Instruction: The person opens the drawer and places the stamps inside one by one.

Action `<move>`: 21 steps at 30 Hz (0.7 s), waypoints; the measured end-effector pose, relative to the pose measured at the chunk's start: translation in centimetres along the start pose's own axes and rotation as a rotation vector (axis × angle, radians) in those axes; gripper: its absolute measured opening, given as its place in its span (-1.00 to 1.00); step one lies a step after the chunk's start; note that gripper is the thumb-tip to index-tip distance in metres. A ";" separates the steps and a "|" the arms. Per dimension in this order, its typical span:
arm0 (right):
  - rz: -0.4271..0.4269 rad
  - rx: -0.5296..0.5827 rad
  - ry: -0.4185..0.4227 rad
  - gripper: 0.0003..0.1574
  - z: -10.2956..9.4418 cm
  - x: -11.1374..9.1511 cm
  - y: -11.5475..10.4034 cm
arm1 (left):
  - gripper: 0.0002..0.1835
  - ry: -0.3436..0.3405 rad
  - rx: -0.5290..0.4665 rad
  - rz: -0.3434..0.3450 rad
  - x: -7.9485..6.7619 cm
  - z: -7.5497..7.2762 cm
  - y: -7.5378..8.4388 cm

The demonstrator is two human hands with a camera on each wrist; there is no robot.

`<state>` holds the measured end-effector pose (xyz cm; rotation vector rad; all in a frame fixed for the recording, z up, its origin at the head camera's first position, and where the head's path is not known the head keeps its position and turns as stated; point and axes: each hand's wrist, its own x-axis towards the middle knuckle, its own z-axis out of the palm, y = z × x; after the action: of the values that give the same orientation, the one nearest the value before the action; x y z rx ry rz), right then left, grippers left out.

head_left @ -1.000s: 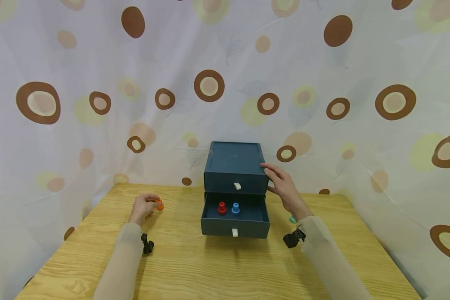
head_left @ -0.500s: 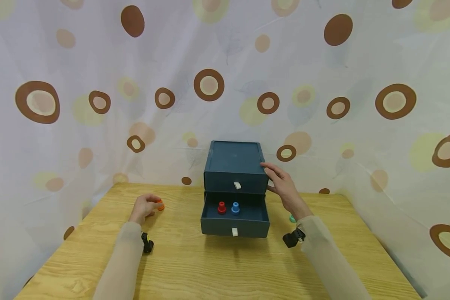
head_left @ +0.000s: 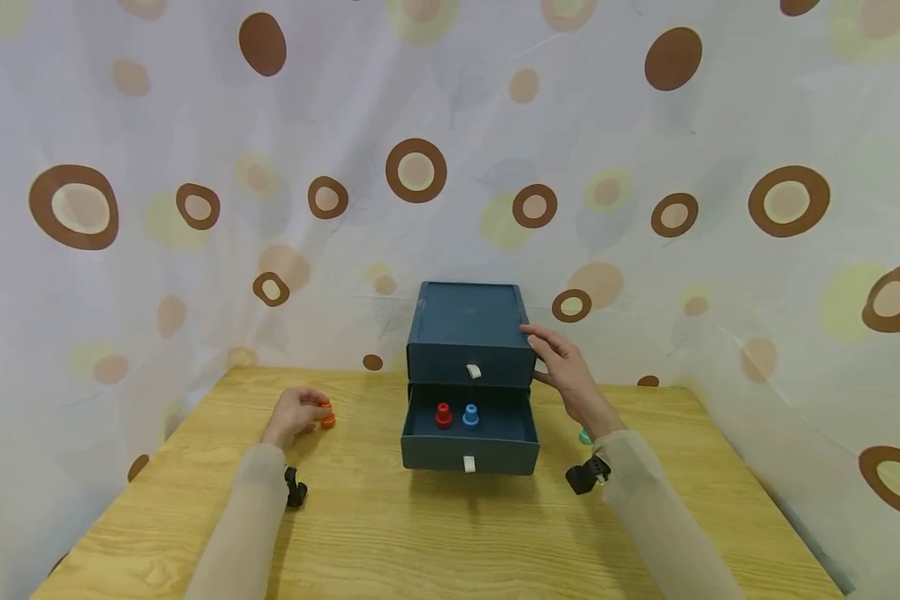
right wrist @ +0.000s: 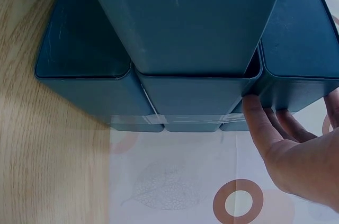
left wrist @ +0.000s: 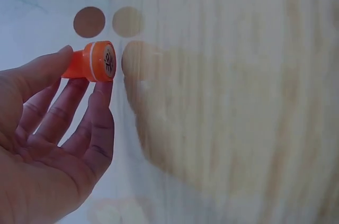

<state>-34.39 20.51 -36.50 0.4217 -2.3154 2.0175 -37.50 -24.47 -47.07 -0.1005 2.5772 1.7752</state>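
An orange toy stamp (left wrist: 99, 62) is pinched between the thumb and fingers of my left hand (head_left: 297, 413), over the left part of the table. Its patterned face points toward the tabletop. My right hand (head_left: 567, 372) rests against the right side of a dark blue drawer cabinet (head_left: 468, 317), fingertips at its upper edge. In the right wrist view, the thumb touches the side near the pulled-out middle drawer (right wrist: 180, 28). A red stamp (head_left: 443, 417) and a blue stamp (head_left: 471, 417) stand upright inside that drawer.
A green piece (head_left: 585, 436) lies on the wooden table (head_left: 375, 533), partly hidden by the right wrist. The top drawer (head_left: 446, 364) is closed and has a white pull tab. A patterned curtain (head_left: 450, 100) hangs close behind the cabinet.
My left hand has brought the orange stamp slightly to the right and nearer to me. The right hand, the cabinet and the stamps in the drawer stay as they were.
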 end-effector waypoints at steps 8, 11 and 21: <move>0.005 -0.005 -0.005 -0.37 0.3 0.1 0.1 | -0.77 -0.031 0.109 0.103 -0.8 0.6 0.7; 0.010 -0.006 -0.005 -0.38 0.4 0.0 0.1 | -0.73 -0.002 0.120 0.126 -1.1 0.7 1.1; 0.005 -0.014 0.004 -0.37 0.0 -0.1 -0.1 | -0.69 0.152 0.139 0.230 -1.6 2.2 2.9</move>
<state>-34.27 20.55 -36.47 0.4119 -2.3288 2.0015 -36.12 -21.30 -45.10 0.0684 2.9182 1.7080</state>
